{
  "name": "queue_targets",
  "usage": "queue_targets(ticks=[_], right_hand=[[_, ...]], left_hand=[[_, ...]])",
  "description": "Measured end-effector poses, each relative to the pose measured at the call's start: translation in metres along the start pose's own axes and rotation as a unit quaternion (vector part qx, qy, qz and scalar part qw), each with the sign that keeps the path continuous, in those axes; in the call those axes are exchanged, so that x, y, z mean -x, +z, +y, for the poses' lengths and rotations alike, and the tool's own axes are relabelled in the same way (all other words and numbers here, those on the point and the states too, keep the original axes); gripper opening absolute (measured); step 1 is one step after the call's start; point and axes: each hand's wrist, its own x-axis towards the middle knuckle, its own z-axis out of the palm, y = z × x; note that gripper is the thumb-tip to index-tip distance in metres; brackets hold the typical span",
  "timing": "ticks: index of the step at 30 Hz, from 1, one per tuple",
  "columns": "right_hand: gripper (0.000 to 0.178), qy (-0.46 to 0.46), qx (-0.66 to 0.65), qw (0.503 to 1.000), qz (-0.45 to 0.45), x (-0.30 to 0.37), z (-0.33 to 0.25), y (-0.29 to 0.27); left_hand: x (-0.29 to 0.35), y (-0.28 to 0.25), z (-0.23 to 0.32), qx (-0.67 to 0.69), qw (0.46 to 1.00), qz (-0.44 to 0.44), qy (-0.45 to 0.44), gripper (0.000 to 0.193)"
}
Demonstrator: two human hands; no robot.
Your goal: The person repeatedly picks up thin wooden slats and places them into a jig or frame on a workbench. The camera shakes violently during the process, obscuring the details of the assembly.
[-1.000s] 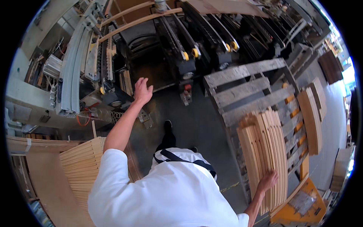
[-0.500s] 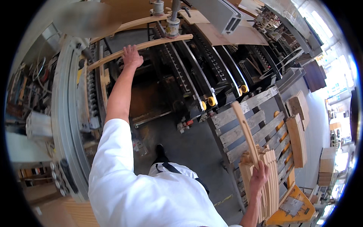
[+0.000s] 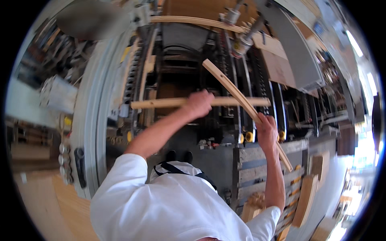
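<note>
My left hand (image 3: pixel 200 103) is closed around the middle of a narrow wooden slat (image 3: pixel 161 103), which lies crosswise over the machine's dark rails (image 3: pixel 246 86). In my right hand (image 3: pixel 266 126) is a second wooden slat (image 3: pixel 229 85), gently curved, with a small dark hole near its far end. This one slants from far left to near right and passes above the right part of the first slat. Both hands are slightly blurred, and the fingers of the left are partly hidden.
Clamp cylinders (image 3: pixel 242 45) hang over the rails at the back, near a long slat (image 3: pixel 193 20). A grey metal beam (image 3: pixel 93 120) runs along the left. At the right stands a wooden pallet (image 3: pixel 253 174) with stacked wood pieces (image 3: pixel 252 211).
The left hand has drawn its slat from below the clamp toward me. My right hand has lifted the other slat from beside the pallet's stack, forward and left over the rails.
</note>
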Motion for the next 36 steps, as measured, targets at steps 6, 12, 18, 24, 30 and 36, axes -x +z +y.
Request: queue_targets(ticks=[6, 12, 18, 24, 30, 36], right_hand=[[0.040, -0.195, -0.045, 0.978, -0.050, -0.154, -0.015, 0.111], [0.037, -0.278, -0.072, 0.956, -0.054, -0.240, -0.060, 0.216], [0.026, -0.186, 0.052, 0.981, -0.012, -0.305, -0.065, 0.251], [0.031, -0.178, 0.060, 0.981, -0.045, -0.327, -0.062, 0.251], [0.028, -0.192, 0.075, 0.978, -0.026, -0.325, -0.073, 0.258], [0.029, -0.180, 0.063, 0.981, -0.033, -0.331, -0.071, 0.257]], left_hand=[[0.103, 0.018, 0.082, 0.078, 0.989, -0.122, -0.033, 0.028], [0.164, 0.004, 0.111, 0.102, 0.974, -0.129, -0.154, 0.029], [0.242, -0.024, 0.107, 0.118, 0.948, -0.059, -0.291, 0.035], [0.336, -0.022, 0.110, 0.123, 0.898, 0.079, -0.415, 0.041], [0.374, -0.019, 0.121, 0.145, 0.821, 0.091, -0.545, 0.039], [0.435, 0.012, 0.126, 0.223, 0.723, 0.120, -0.643, 0.037]])
